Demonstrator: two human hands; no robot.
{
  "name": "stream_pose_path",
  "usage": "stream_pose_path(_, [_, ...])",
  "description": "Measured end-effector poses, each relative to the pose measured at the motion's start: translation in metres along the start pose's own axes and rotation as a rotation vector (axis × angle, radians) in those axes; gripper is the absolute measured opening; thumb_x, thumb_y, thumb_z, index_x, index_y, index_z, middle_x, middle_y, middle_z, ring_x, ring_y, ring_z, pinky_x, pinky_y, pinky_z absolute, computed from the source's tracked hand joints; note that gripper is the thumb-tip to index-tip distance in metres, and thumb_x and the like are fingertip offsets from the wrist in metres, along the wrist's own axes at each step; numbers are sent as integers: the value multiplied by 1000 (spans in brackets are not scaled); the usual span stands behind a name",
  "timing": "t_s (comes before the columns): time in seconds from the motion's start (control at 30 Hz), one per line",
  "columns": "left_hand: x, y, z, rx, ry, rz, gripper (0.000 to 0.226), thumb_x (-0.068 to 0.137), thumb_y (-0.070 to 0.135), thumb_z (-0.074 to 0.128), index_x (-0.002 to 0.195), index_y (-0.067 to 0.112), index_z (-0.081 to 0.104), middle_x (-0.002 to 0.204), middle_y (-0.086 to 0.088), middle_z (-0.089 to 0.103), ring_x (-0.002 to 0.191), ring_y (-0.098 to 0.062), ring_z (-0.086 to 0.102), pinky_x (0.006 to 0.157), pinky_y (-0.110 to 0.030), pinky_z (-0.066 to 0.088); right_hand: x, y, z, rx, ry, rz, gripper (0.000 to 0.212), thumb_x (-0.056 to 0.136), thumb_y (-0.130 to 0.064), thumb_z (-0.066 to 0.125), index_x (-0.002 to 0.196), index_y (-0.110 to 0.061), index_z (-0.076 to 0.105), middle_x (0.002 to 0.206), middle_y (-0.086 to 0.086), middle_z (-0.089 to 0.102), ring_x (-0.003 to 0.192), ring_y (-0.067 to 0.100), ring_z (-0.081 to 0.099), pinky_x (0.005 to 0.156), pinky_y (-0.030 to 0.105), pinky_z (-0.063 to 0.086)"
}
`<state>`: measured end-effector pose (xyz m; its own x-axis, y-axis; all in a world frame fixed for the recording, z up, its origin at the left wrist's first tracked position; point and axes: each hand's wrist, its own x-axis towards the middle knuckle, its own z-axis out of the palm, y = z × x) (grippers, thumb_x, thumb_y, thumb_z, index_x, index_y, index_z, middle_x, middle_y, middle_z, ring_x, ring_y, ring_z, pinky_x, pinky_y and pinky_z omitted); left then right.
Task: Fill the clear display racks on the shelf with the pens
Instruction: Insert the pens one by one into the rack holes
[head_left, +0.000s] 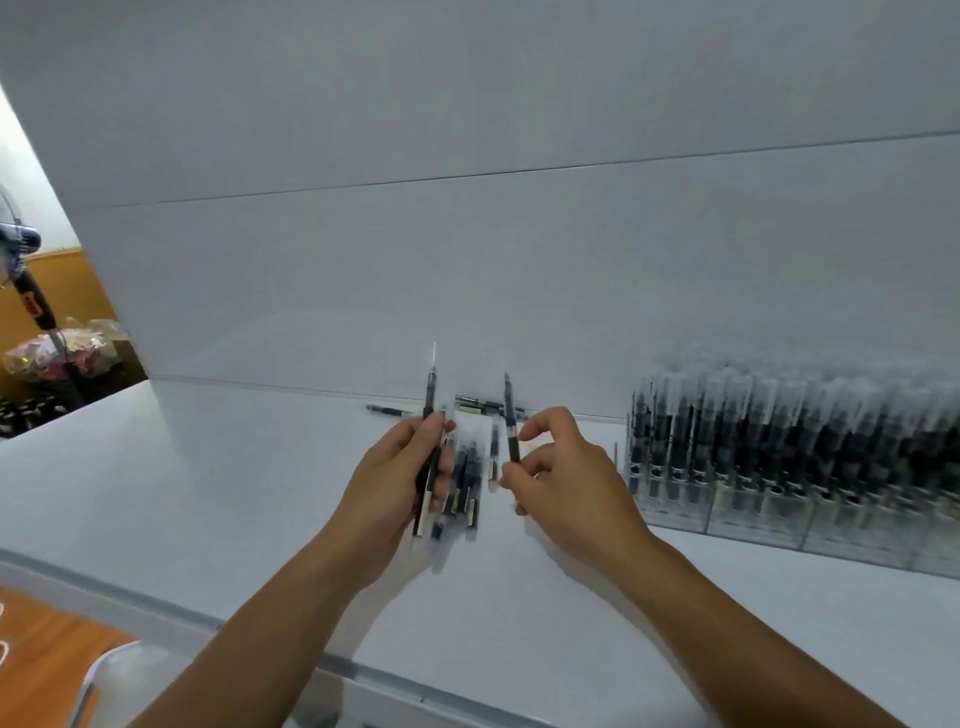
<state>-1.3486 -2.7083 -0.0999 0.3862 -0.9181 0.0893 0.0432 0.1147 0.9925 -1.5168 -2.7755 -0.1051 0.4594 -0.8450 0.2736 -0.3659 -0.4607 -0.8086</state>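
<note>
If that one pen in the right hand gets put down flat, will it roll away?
Probably: the pen looks round and slim, and the shelf is smooth and flat. It seems light and stiff, since the right hand just pinches it upright. Loose pens by the back wall lie flat, though.

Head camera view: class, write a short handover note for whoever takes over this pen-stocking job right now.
Left hand: grips a bundle of pens, tips up.
Right hand: pinches a single pen, upright, beside the bundle.
Loose pens lie on the shelf by the back wall, behind the hands.
Done: the clear display racks at the right look packed with upright pens.
Left: rack the held and loose pens; no free slot is visible from here.
</note>
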Motion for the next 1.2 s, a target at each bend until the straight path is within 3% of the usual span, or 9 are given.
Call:
stream_pose_path(0.07, [0,0,13,-12,-14,26,26,96,42,54,92,20,67,69,0,57,52,-13,46,46,-23,40,-4,-3,-13,-2,5,-18,24,92,-32,59,103,-40,40,75,-15,71,65,-6,64,60,21,47])
stream_pose_path(0.2, [0,-7,47,-93,-70,10,24,96,38,55,92,18,67,66,0,55,49,-12,44,45,-21,37,-24,4,-48,68,91,-3,14,91,-28,62,92,-37,52,76,-16,72,62,1,68,64,31,57])
stream_pose_path(0.37, [-3,-19,104,-158,-222,5,22,96,33,54,91,16,66,64,-1,54,48,-12,42,47,-21,34,-59,28,-103,135,266,-7,7,89,-27,67,88,-33,64,76,-6,71,64,10,67,57,19,51])
stream_pose_path(0.53, [-10,-20,165,-153,-400,53,31,95,32,56,66,30,65,63,-2,55,48,-12,43,47,-20,36,-83,56,-155,26,449,27,4,87,-25,69,87,-29,69,72,-13,65,64,2,57,57,12,44])
stream_pose_path(0.7, [-21,-22,213,-161,-512,78,29,94,32,56,67,34,66,63,0,56,49,-10,44,49,-18,39,-89,75,-204,3,618,64,14,87,-19,71,94,-30,65,81,-6,67,77,12,63,66,25,53])
stream_pose_path(0.8, [-24,-26,232,-191,-527,73,26,96,28,56,72,29,66,62,0,56,50,-10,45,50,-17,41,-88,85,-226,1,693,79,6,89,-20,69,91,-24,66,82,4,70,81,23,69,71,35,57])
stream_pose_path(0.93, [-29,-37,243,-244,-522,55,21,96,22,55,77,16,62,60,-2,54,51,-11,43,48,-17,38,-84,95,-233,-52,689,113,3,90,-24,68,88,-25,66,81,2,71,81,20,71,77,43,60])
stream_pose_path(1.03, [-31,-43,240,-265,-536,36,24,96,21,54,75,18,65,60,-4,54,50,-11,42,48,-16,38,-81,100,-234,-99,662,132,3,90,-25,68,87,-26,66,83,2,71,85,22,71,80,47,58])
stream_pose_path(1.2, [-31,-45,239,-272,-552,32,27,95,21,54,71,22,66,59,-3,55,49,-10,44,47,-16,39,-73,101,-235,-239,583,141,4,90,-29,68,87,-28,66,83,-6,72,82,12,70,72,33,58])
